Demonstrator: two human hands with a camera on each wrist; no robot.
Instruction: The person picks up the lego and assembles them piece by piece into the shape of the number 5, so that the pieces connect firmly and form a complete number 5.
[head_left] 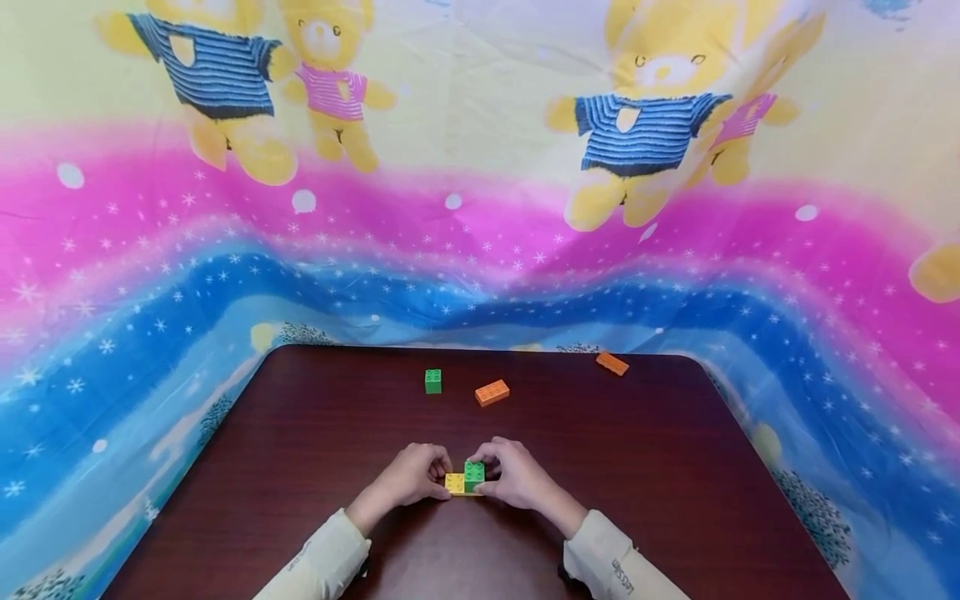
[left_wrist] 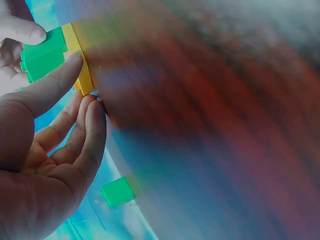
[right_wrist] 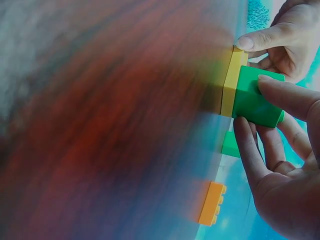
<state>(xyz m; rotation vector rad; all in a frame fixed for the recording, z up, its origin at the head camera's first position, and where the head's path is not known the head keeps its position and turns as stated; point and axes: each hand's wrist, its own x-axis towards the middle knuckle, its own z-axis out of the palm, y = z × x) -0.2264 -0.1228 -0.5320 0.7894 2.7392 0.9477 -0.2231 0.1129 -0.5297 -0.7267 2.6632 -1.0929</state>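
Note:
Near the front middle of the table, a flat yellow building block (head_left: pixel 454 482) lies with a green building block (head_left: pixel 474 476) on its right part. My left hand (head_left: pixel 417 475) pinches the yellow block's left end between thumb and fingers, as the left wrist view shows with the yellow block (left_wrist: pixel 79 60) at the fingertips. My right hand (head_left: pixel 517 475) holds the green block (right_wrist: pixel 257 95) by its sides, thumb on one face and fingertips on the opposite one. In the right wrist view the green block's lower face meets the yellow block (right_wrist: pixel 230 92).
Farther back on the dark brown table (head_left: pixel 337 417) stands another green block (head_left: pixel 433 382). Right of it lies an orange block (head_left: pixel 492 392), and a second orange block (head_left: pixel 612 363) is by the far right edge. A bear-patterned cloth (head_left: pixel 450 233) hangs around the table.

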